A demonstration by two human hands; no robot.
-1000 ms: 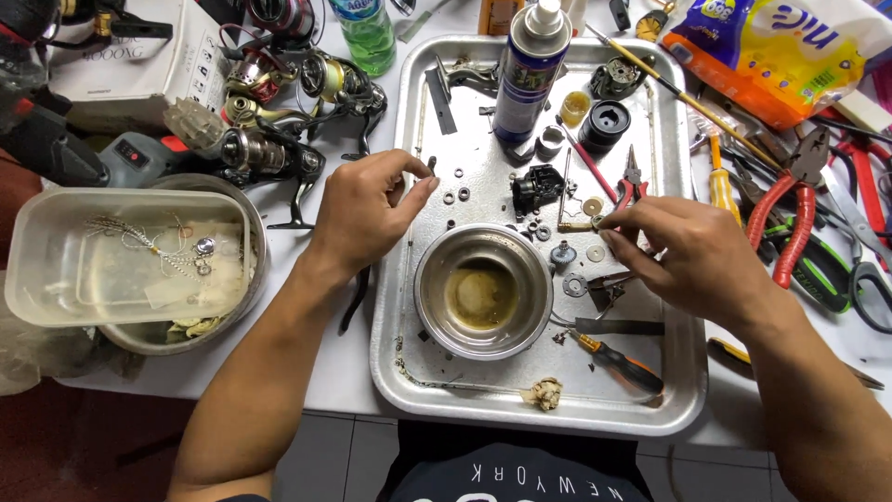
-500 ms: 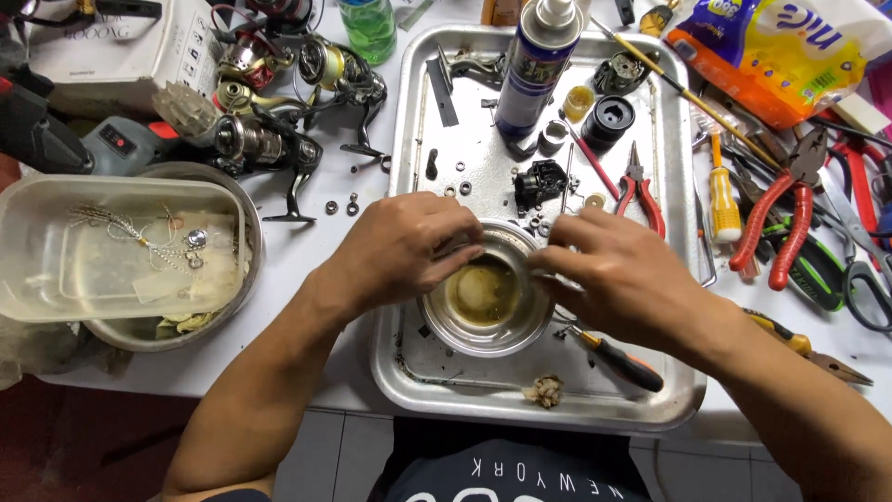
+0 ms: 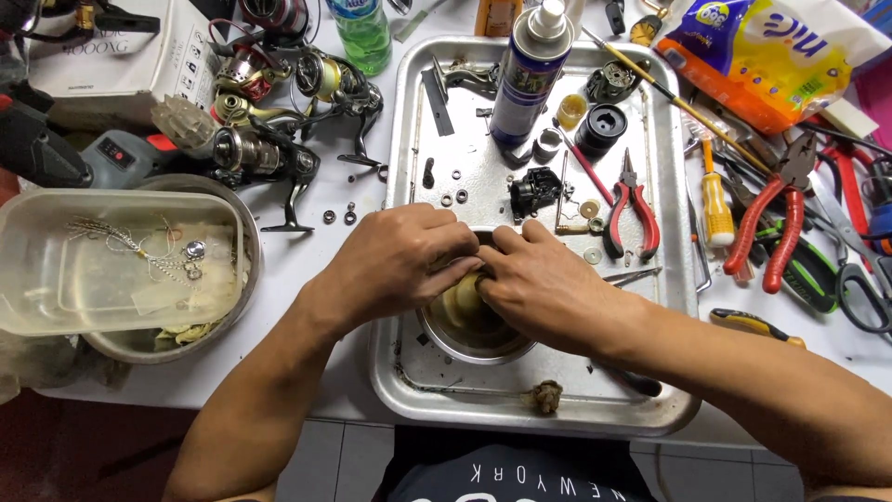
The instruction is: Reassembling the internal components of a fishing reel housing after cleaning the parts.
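Both of my hands meet over a small round metal bowl (image 3: 476, 346) holding yellowish liquid, which stands in a steel tray (image 3: 401, 390). My left hand (image 3: 401, 265) covers the bowl's left rim, its fingers curled down towards the middle. From the right, my right hand (image 3: 548, 290) touches the left fingertips above the liquid. Whatever lies between the fingertips is hidden. Small washers and rings (image 3: 453, 198) are scattered on the tray just beyond the hands, beside a black reel part (image 3: 534, 191).
Also in the tray are a tall spray can (image 3: 530, 65), small red pliers (image 3: 632, 209) and a dirty wad (image 3: 544, 398). Fishing reels (image 3: 269, 149) and a plastic tub (image 3: 111, 260) lie to the left. Larger pliers (image 3: 776, 223), a yellow screwdriver (image 3: 715, 209) and scissors (image 3: 864, 297) lie on the right.
My hands were apart a second ago, each pinching something small above the tray. They have come together and dropped over the bowl, fingertips touching.
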